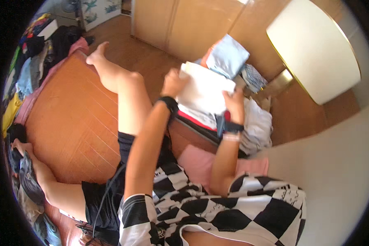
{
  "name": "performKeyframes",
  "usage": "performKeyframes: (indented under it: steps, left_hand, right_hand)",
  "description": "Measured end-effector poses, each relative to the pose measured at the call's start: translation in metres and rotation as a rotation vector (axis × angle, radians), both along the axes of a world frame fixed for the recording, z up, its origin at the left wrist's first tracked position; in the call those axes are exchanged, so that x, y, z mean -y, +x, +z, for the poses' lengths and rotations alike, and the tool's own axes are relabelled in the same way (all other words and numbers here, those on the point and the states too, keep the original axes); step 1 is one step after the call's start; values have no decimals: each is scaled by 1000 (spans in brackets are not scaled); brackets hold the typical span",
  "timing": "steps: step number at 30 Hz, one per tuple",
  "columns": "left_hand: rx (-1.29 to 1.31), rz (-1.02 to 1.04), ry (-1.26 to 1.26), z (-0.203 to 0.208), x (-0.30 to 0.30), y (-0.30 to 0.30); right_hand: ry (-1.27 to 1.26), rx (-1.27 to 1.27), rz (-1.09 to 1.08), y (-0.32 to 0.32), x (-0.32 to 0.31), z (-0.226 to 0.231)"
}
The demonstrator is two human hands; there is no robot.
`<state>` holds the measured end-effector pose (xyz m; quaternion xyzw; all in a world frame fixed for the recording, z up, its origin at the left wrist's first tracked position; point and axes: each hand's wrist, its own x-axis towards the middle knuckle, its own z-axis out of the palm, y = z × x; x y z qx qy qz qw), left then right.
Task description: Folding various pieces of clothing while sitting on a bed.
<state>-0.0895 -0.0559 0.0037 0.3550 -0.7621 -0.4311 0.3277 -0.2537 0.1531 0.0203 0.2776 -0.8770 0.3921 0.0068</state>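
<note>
A folded white cloth garment (204, 89) is held between my two hands, above a stack of folded clothes. My left hand (174, 83) is closed on its left edge, and my right hand (235, 103) grips the right edge with the thumb on top. Beneath it, red, white and dark folded clothes (197, 117) show at the stack's near side. Just behind lies a light blue folded garment (228, 56), with a blue-and-white striped one (255, 78) beside it. White crumpled clothing (257, 125) sits to the right of my right hand.
A pink cloth (196, 163) lies close to my body. Many loose clothes (37, 69) are heaped along the left, with more at the lower left. My legs stretch over a brown wooden surface (69, 123). Wooden cabinet doors (201, 24) and a cream panel (315, 49) stand behind.
</note>
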Motion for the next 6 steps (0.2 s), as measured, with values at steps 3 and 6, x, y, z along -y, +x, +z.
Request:
performKeyframes:
  steps: [3, 6]
  left_hand:
    - [-124, 64, 23, -20, -5, -3]
    - [-309, 28, -360, -32, -3, 2]
  right_hand:
    - [-56, -227, -267, 34, -9, -3]
    - [-252, -558, -151, 48, -1, 20]
